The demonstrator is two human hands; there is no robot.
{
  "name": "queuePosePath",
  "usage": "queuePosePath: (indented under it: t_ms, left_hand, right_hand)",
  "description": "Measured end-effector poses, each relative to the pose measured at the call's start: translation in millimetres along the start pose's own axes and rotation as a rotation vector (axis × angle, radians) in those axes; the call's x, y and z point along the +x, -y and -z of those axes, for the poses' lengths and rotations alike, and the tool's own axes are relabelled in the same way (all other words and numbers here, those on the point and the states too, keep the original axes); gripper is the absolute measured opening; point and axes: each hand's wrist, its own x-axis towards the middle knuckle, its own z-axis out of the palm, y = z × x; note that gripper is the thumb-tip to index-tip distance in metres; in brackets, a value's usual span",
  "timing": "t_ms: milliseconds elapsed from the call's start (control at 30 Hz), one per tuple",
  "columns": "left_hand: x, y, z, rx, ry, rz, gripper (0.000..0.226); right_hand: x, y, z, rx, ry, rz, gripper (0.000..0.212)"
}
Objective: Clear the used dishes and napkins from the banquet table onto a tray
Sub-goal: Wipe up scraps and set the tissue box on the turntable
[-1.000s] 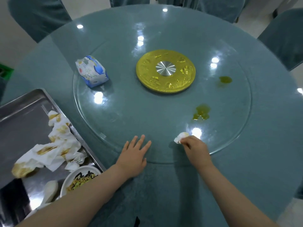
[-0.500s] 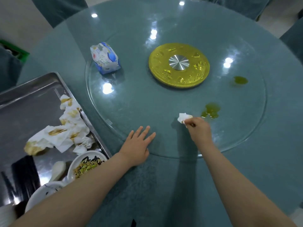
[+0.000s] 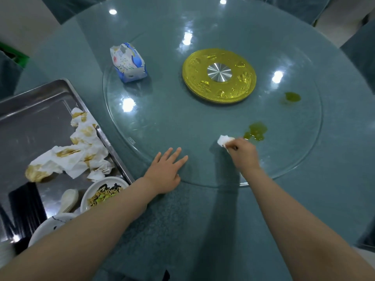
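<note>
My right hand [image 3: 243,154] pinches a small crumpled white napkin [image 3: 223,140] on the glass turntable [image 3: 162,122], just left of a yellow-green spill [image 3: 256,131]. My left hand [image 3: 165,171] lies flat, fingers spread, on the turntable's near rim. At the left, a steel tray [image 3: 30,118] holds stained napkins [image 3: 77,153], a white bowl of food scraps [image 3: 103,194], a white spoon [image 3: 68,199] and another white dish [image 3: 50,226] partly hidden by my left forearm.
A blue-and-white tissue pack [image 3: 128,62] stands on the turntable's far left. A gold disc with a steel hub [image 3: 219,75] marks its centre. A second green spill [image 3: 292,97] lies at the right. Covered chairs [image 3: 361,53] ring the round teal table.
My right hand has slid the napkin away from the near rim toward the spill. The left hand stays flat in place. The view has shifted, showing more of the tray.
</note>
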Motion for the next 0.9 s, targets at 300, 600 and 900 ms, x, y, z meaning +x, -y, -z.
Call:
queuePosePath:
  t_ms: [300, 600, 900]
  left_hand:
    - [2.1, 1.8, 8.7, -0.009, 0.088, 0.001, 0.069]
    - [-9.3, 19.1, 14.9, -0.046, 0.083, 0.000, 0.068]
    - [-83.8, 56.3, 13.8, -0.211, -0.126, 0.029, 0.067]
  right_hand:
    - [-49.7, 7.2, -5.5, 0.134, -0.045, -0.189, 0.008]
    - [-115.5, 12.0, -1.5, 0.186, -0.103, -0.305, 0.007]
    - [-125.8, 35.1, -7.8, 0.274, -0.183, -0.503, 0.006]
